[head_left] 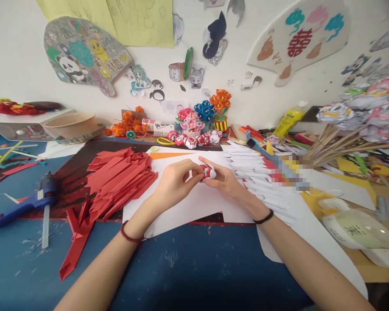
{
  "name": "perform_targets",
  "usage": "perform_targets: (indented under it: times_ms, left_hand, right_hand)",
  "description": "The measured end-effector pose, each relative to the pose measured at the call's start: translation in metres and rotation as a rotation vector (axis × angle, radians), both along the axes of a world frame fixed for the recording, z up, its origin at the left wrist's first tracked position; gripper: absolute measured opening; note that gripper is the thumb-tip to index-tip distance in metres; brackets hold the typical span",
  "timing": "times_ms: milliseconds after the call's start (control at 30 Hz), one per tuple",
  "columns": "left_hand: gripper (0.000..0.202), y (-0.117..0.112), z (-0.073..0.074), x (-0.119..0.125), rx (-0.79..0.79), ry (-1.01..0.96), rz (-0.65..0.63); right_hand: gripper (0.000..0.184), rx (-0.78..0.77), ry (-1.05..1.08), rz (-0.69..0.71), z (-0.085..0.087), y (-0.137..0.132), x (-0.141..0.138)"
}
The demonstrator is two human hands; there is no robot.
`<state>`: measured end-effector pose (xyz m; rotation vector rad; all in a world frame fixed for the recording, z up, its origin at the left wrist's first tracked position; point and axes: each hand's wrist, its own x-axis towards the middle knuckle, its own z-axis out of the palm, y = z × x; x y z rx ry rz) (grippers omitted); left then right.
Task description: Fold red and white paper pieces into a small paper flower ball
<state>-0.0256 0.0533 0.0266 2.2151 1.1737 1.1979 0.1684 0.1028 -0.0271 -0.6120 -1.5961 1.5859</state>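
Note:
Both of my hands meet over a white sheet [194, 203] at the table's middle. Between them sits a small red-and-white folded paper flower [208, 172]. My left hand [176, 181] pinches its left side with curled fingers. My right hand [223, 179] wraps the flower from the right and behind, thumb on top. A heap of folded red paper strips [116, 181] lies just left of my left hand. Folded white strips [256, 181] lie fanned out to the right of my right hand.
A blue glue gun [26, 203] lies at the left on the blue table [194, 268]. Finished red-and-white paper flowers [194, 139] and coloured paper bouquets [210, 110] stand at the back. A bowl [69, 124] sits back left; stick-mounted paper flowers [359, 112] and plastic tubs [359, 229] crowd the right.

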Motion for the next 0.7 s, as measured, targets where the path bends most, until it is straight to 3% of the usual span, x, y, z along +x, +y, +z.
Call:
perform_targets:
  times_ms: [400,700]
  left_hand:
    - [0.006,0.0028,0.0045,-0.0048,-0.066,0.05,-0.04]
    - [0.006,0.0024,0.0001,-0.0098,0.028,0.155,0.013]
  right_hand:
    - [0.08,0.008,-0.048,0.014,0.0041,-0.0018,0.002]
    - [0.078,-0.011,-0.02,0.028,0.0026,-0.0009,0.0005]
